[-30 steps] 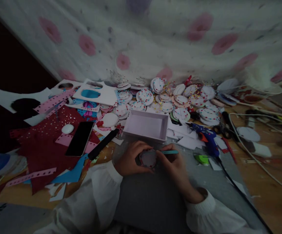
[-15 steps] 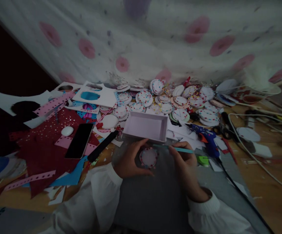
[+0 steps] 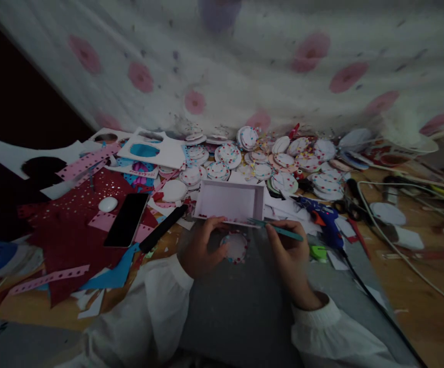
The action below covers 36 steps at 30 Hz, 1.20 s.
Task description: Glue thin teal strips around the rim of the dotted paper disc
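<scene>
Two hands at a white disc on a grey mat.

The left hand [image 3: 201, 250] curls partly shut around the left edge of the disc [image 3: 235, 247], its thumb on the rim. The right hand [image 3: 289, 250], just right of the disc, pinches a teal tool [image 3: 278, 230] whose tip points left, above the disc. A pale box [image 3: 230, 202] sits just beyond both hands; a blue glue gun [image 3: 324, 217] lies beyond the right hand.
</scene>
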### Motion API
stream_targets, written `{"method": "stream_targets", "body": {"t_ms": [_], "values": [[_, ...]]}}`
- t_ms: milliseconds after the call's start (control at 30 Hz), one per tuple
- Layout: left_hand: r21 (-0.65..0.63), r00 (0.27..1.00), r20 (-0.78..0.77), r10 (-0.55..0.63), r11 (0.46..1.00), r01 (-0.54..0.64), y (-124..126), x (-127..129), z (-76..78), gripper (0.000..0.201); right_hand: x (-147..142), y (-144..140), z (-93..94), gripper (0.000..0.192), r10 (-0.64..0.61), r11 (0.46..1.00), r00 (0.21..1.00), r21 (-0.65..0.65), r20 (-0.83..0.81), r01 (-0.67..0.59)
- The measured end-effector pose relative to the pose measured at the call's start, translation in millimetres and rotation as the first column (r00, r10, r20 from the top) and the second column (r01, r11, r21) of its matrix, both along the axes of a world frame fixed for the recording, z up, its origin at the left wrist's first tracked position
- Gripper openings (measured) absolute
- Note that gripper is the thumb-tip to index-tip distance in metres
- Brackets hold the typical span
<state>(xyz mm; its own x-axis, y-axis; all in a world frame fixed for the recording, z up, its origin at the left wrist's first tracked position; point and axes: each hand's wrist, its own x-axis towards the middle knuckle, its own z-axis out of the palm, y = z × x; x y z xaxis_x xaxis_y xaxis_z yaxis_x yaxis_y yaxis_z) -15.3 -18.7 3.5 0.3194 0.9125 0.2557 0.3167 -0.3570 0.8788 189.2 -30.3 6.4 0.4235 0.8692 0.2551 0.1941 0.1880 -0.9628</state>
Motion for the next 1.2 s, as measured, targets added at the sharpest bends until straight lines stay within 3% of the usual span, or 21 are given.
{"method": "stream_targets", "body": {"t_ms": [167, 367, 600, 767, 967, 1200], "values": [[-0.072, 1.000, 0.009, 0.023, 0.997, -0.022, -2, -1, 1.8, 0.029, 0, -1, -5.2, 0.017, 0.033, 0.998, 0.998, 0.057, 0.062, -0.037], [-0.098, 0.999, -0.037, 0.032, 0.995, -0.035, -1, 0, 5.0, 0.024, -2, 1, -3.2, 0.013, 0.057, 0.995, 0.986, 0.076, 0.157, -0.070], [-0.031, 0.999, -0.007, 0.033, 0.999, -0.034, 1, 2, -2.6, 0.022, -2, 4, -11.4, 0.014, 0.069, 0.990, 0.975, 0.104, 0.211, -0.093], [0.093, 0.983, -0.169, 0.072, 0.994, -0.057, -18, 8, 1.5, 0.039, 2, 5, -19.1, 0.013, 0.110, 0.985, 0.969, 0.105, 0.223, -0.136], [0.160, 0.833, -0.434, 0.344, 0.939, -0.304, -61, 39, 6.8, 0.053, 5, 5, -27.7, 0.012, 0.102, 0.974, 0.949, 0.163, 0.298, -0.155], [0.225, 0.617, -0.519, 0.592, 0.791, -0.569, -84, 80, 2.6, 0.065, 7, 3, -33.1, 0.012, 0.123, 0.966, 0.946, 0.181, 0.299, -0.183]]}}
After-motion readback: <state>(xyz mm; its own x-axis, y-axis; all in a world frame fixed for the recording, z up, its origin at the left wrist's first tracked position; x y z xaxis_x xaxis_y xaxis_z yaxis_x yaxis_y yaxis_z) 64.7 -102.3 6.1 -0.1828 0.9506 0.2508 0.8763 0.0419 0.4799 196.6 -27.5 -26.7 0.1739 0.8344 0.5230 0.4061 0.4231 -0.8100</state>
